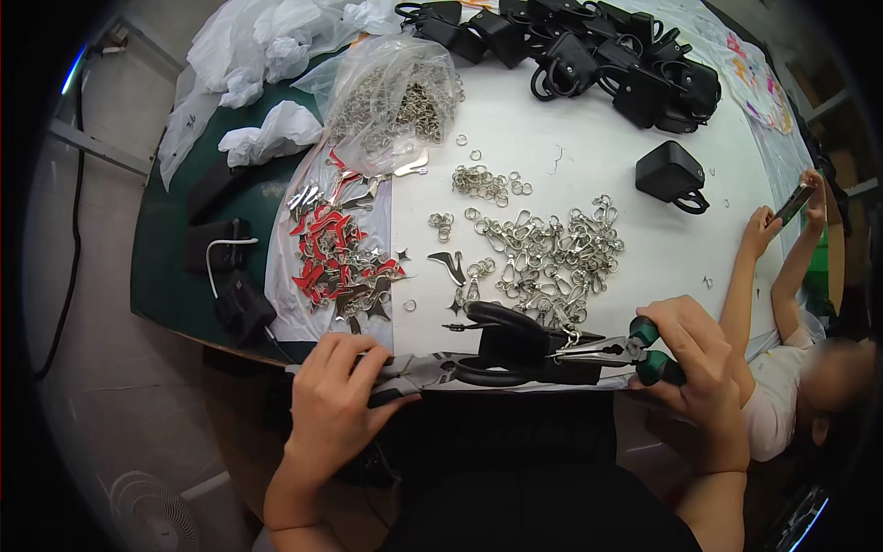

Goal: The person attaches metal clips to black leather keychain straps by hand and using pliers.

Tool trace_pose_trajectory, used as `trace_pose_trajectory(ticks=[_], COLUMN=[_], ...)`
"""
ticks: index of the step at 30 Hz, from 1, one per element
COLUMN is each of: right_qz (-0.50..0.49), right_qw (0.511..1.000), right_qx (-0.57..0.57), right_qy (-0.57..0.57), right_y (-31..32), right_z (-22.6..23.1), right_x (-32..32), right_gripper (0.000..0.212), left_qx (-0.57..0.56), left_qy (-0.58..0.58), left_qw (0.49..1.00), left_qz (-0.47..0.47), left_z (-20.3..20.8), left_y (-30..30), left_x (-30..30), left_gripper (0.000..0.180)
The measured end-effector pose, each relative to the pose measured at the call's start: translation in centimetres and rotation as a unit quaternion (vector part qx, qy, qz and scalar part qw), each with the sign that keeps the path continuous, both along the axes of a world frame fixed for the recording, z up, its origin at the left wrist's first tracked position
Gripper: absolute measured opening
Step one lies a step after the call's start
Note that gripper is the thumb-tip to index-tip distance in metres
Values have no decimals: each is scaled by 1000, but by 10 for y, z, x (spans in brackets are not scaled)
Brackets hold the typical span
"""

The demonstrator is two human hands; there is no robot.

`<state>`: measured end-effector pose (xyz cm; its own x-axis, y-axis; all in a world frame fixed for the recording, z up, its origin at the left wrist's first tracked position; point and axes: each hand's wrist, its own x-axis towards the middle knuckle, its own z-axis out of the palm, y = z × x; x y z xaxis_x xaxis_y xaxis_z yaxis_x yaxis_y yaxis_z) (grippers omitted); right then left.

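Two hands, head view: left hand (pixel 336 386) closes round grey pliers (pixel 425 370); right hand (pixel 692 354) holds green-handled pliers (pixel 635 350), handles spread.
Black bag (pixel 510 348): lower centre, between both pliers.
Metal fitting (pixel 571 335): near right pliers' tips; I judge it is being worked, next needing steady grip.

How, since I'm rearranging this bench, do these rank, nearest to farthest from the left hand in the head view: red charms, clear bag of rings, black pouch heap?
1. Red charms: just beyond the left hand.
2. Clear bag of rings: beyond the charms.
3. Black pouch heap: upper right.
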<state>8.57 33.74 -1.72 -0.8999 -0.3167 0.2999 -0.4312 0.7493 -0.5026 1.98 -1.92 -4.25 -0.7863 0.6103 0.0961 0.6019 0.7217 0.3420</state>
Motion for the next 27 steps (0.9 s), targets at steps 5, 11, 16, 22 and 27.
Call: trace_pose_trajectory(ticks=[5,11,16,22,27], right_qz=[22,49,50,-287,-279], right_qw=[999,997,998,953,943], right_qx=[-38,-62,-47,93,157], right_qy=[1,-3,10,23,94], right_y=[9,2,9,47,26], right_z=[-16,-27,-34,-82,-60], right_x=[0,-6,-9,0,-31], right_gripper=[63,63,66,60,51], left_qx=[33,200,412,331,245], left_qy=[23,-133,-327,-194,-190], left_qw=[997,970,849,922,948], left_qz=[-59,-25,-45,-44,-73], left_z=[-29,-16,-25,0,4], left_y=[29,51,60,45,45], left_x=[3,-4,-6,-38,-47], left_gripper=[58,56,42,42,46])
